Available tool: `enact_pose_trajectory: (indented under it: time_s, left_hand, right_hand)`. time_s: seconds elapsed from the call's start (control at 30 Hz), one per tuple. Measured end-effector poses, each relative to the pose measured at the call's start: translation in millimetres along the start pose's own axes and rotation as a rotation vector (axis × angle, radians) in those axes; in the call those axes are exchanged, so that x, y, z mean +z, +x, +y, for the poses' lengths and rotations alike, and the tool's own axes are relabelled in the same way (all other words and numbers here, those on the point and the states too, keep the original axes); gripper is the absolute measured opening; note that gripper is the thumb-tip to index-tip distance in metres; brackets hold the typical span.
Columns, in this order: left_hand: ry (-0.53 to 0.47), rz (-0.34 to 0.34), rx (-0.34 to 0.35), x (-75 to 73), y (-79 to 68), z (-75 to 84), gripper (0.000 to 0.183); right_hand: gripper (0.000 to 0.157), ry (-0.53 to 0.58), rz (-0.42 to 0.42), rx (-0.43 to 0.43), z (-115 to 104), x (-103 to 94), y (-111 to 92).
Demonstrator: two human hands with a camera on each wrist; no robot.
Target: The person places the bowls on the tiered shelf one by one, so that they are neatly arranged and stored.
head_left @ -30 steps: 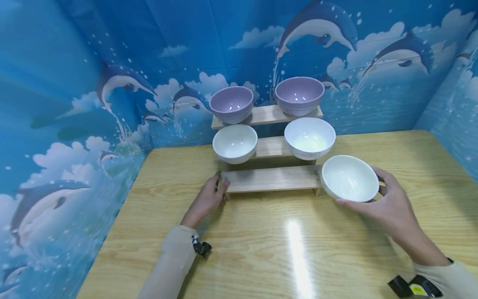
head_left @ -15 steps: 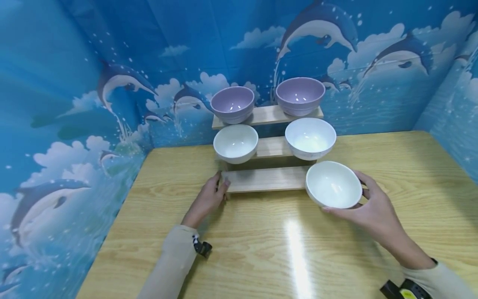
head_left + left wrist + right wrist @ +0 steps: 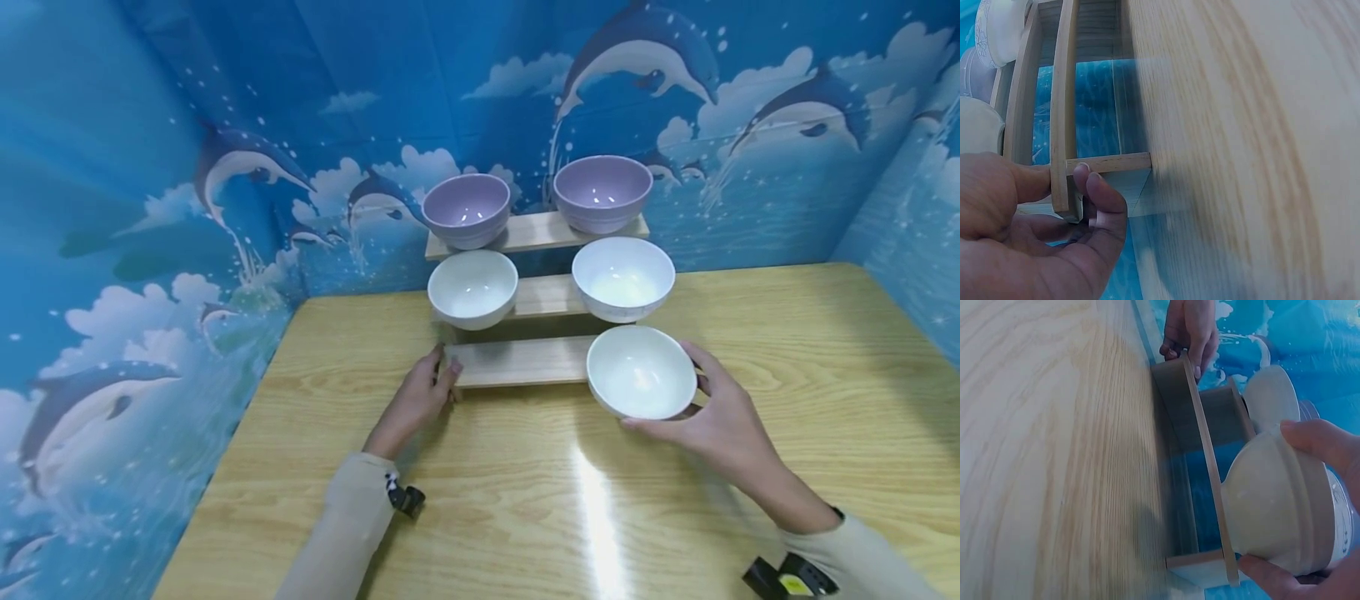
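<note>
A three-tier wooden rack stands on the table. My left hand grips the left end of its lowest shelf, thumb on top and fingers curled beneath, as the left wrist view shows. My right hand holds a white bowl by its right side, over the right end of that shelf. In the right wrist view the foot of the bowl appears to meet the board, though firm contact is hard to tell. Two white bowls, left and right, sit on the middle shelf.
Two purple bowls, one left and one right, stand on the top shelf. A blue dolphin-print cloth rises behind and at the sides of the wood-grain table.
My right hand has carried the white bowl leftward, from beside the rack's right end to over the lowest shelf. My left hand stays on the shelf's left end.
</note>
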State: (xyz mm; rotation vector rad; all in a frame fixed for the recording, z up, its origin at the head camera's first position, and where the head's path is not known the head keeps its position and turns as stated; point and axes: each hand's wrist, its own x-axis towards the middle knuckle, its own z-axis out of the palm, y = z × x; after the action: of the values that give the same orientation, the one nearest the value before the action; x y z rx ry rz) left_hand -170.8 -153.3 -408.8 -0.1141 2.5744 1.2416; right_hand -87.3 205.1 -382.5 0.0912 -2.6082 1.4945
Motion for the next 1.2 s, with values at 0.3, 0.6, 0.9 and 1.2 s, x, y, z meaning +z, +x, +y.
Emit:
enact_pose_trajectory:
  time_s: [0.3, 0.6, 0.9, 1.2]
  left_hand:
    - [0.016, 0.001, 0.021, -2.1, -2.1, -1.6, 0.067]
    - [0.002, -0.006, 0.042, -2.9, -2.3, -1.1, 0.067]
    - [0.011, -0.005, 0.04, -2.8, -3.2, 2.2, 0.067]
    - [-0.032, -0.016, 0.031, -2.5, -3.3, 0.6, 0.068]
  right_hand:
    - [0.115, 0.042, -0.016, -0.047, -6, 15.9, 1]
    - [0.118, 0.078, -0.053, -0.061, -14, 27.0, 4]
    - [0.109, 0.11, -0.065, -0.119, -18, 39.7, 11]
    - [0.107, 0.121, -0.069, -0.133, -19, 50.8, 16]
